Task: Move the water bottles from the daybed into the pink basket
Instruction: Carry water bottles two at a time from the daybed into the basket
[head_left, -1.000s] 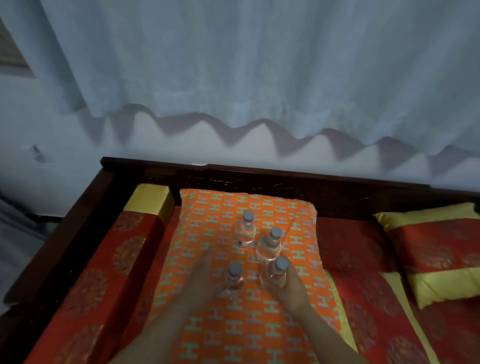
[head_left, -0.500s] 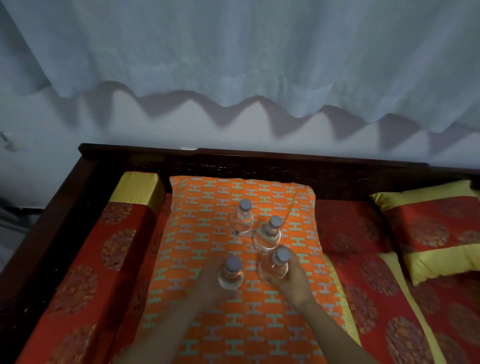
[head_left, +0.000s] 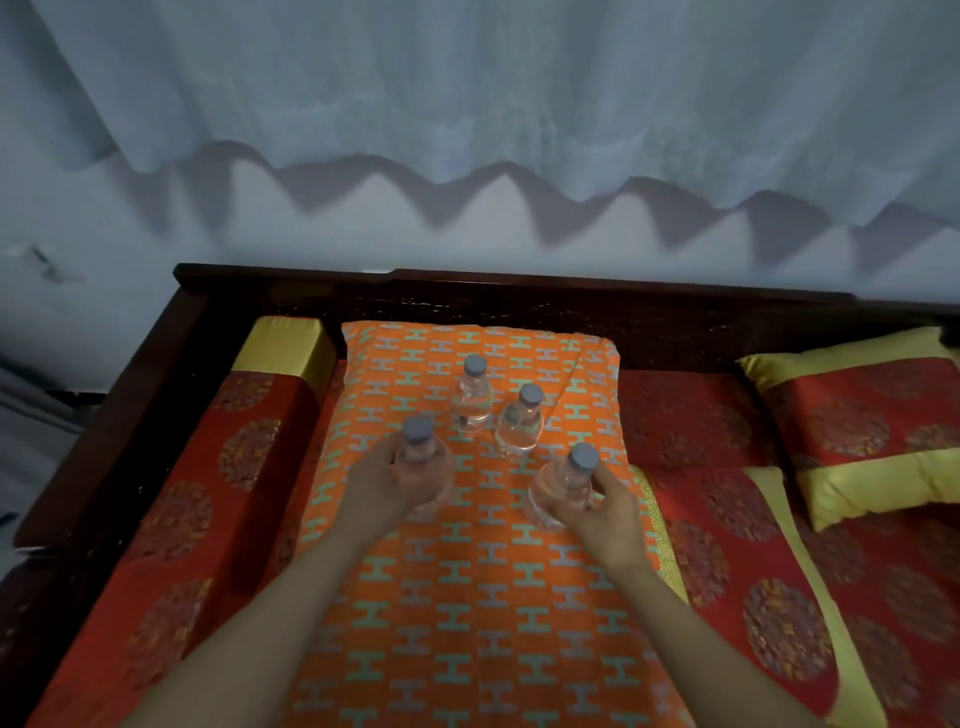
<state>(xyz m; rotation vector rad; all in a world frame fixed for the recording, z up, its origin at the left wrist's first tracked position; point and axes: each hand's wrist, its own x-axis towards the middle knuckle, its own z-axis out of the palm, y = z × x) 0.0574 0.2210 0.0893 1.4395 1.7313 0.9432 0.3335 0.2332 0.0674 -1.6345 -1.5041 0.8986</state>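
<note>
The dark wooden frame (head_left: 519, 291) of the daybed runs along the far side and down my left. A red bolster (head_left: 234, 467) lies just inside the left rail, and a red-and-yellow pillow (head_left: 857, 410) sits off to the right. A pale curtain (head_left: 467, 78) hangs above the back rail. Between bolster and pillow the orange blanket (head_left: 467, 597) stretches toward me, open under my forearms. It carries a repeating H-shaped pattern. The bottles have grey caps, and any print on them is too blurred to read. My left hand (head_left: 379, 483) wraps around the left bottle (head_left: 421, 462) from its left side, fingers curled on its body. My right hand (head_left: 605, 512) grips the right bottle (head_left: 563, 483), which tilts leftward. I cannot tell whether either held bottle is clear of the blanket. Just beyond my hands stand the back bottle (head_left: 471, 397) and, beside it to the right, the middle bottle (head_left: 521, 421), both upright on the blanket and apart from my fingers.
</note>
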